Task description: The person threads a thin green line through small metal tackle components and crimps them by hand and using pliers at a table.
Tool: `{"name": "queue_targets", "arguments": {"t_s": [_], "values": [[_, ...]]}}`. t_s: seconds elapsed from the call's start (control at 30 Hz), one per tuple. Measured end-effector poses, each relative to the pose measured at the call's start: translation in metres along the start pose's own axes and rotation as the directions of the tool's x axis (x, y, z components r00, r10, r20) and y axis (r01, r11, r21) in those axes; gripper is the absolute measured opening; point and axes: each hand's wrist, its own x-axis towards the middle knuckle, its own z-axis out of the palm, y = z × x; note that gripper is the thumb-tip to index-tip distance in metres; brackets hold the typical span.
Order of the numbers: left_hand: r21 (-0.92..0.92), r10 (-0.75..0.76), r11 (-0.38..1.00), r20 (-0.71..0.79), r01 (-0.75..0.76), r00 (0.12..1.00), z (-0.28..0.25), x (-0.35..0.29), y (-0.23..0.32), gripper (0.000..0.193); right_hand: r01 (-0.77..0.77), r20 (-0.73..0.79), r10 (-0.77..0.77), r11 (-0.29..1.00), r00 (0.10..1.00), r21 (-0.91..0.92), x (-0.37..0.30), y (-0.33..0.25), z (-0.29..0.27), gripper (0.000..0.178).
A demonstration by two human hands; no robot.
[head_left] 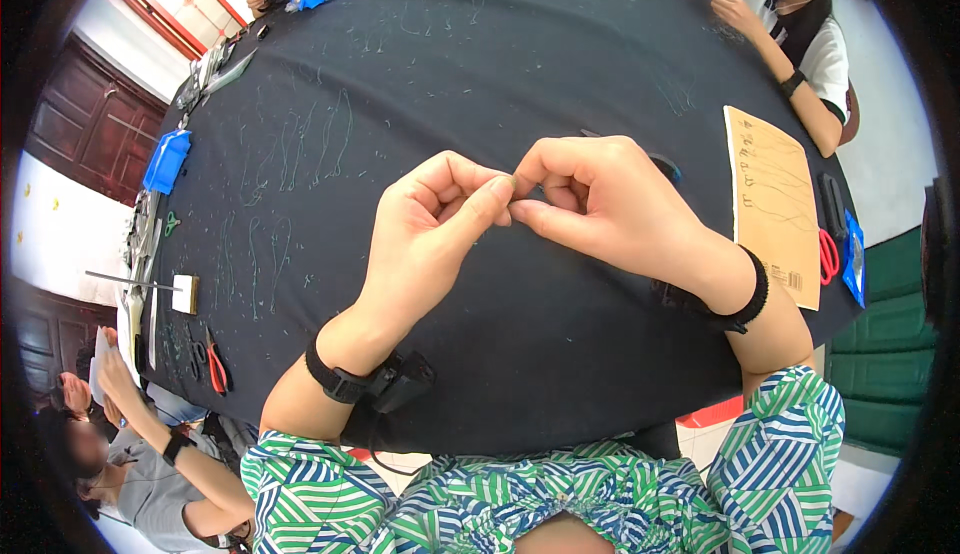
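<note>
In the middle of the view, above a black tablecloth (480, 374), my two hands meet at their fingertips. My left hand (425, 229) pinches with thumb and forefinger, the other fingers curled in. My right hand (620, 204) pinches the same way, its fingertips touching the left ones. A speck of dark green shows between them, too small to name. Thin green threads (280, 254) lie in rows on the cloth to the left. Partly hidden behind my right hand is a dark object (664, 168).
At right lie brown cardboard (775, 244) with threads on it, red-handled scissors (828, 257) and a blue packet (853, 259). Red-handled pliers (217, 366), a white block (185, 294) and a blue bin (167, 161) are at left. People sit around the table.
</note>
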Motion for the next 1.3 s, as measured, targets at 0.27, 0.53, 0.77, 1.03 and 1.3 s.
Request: {"name": "queue_targets", "arguments": {"t_s": [0.27, 0.53, 0.77, 1.03, 1.3], "values": [[0.007, 0.027, 1.000, -0.002, -0.027, 1.000, -0.002, -0.001, 0.000, 0.013, 0.062, -0.051, -0.064, 0.997, 0.997, -0.042, 0.001, -0.003, -0.008, 0.005], [0.087, 0.065, 0.994, 0.024, -0.066, 0.998, -0.003, -0.001, -0.003, 0.012, 0.011, -0.025, -0.013, 0.996, 1.000, -0.094, 0.002, -0.004, -0.013, 0.012], [0.277, 0.041, 0.959, 0.067, -0.058, 0.997, -0.003, 0.001, -0.001, 0.012, 0.038, 0.027, -0.038, 0.999, 0.999, -0.001, 0.004, 0.011, -0.012, 0.010], [0.287, -0.019, 0.958, 0.062, 0.000, 0.998, -0.010, 0.003, -0.001, 0.014, -0.264, 0.254, 0.153, 0.833, 0.955, 0.487, 0.006, 0.009, -0.008, 0.022], [0.272, -0.042, 0.962, 0.062, 0.023, 0.997, -0.008, 0.000, 0.008, 0.013, -0.290, 0.282, 0.157, 0.795, 0.947, 0.533, 0.012, 0.026, -0.012, 0.019]]}}
